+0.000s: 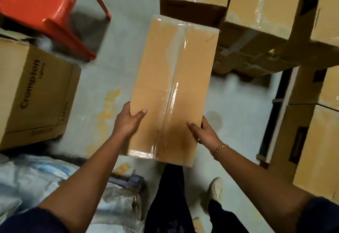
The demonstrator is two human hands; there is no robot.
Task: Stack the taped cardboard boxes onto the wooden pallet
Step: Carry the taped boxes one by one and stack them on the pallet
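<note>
taped cardboard box (174,89) | long, brown, clear tape along top seam | held level above floor, lengthwise away

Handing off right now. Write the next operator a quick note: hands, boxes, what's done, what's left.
Left hand and right hand each grip a side of the taped box near its close end, thumbs on top; it is held above the floor.
Stacked boxes stand ahead on the right; no pallet is clearly visible.
Done: box picked up. Left: probably place it on that stack.
</note>
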